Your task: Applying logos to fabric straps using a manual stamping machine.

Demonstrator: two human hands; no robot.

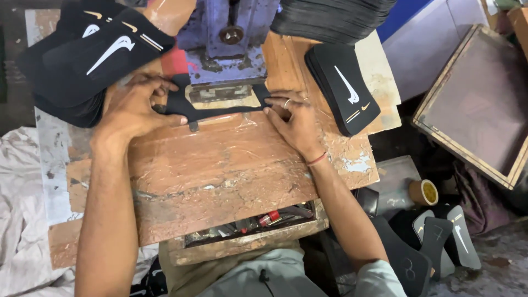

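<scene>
A flat black cut piece (pixel 181 105) lies under the blue press machine (pixel 225 33) on a worn brown work board (pixel 220 159). My left hand (pixel 135 107) presses down on the piece's left end with fingers spread. My right hand (pixel 294 118) holds down its right end, a ring on one finger and a red thread at the wrist. The middle of the piece is hidden beneath the machine's metal plate (pixel 223 93).
A pile of black printed pieces (pixel 88 49) sits at the back left, another stack (pixel 344 88) at the right. A dark stack (pixel 330 19) lies behind the machine. An open drawer (pixel 258 223) holds small tools. Tape roll (pixel 424 192) and framed screen (pixel 478 99) lie right.
</scene>
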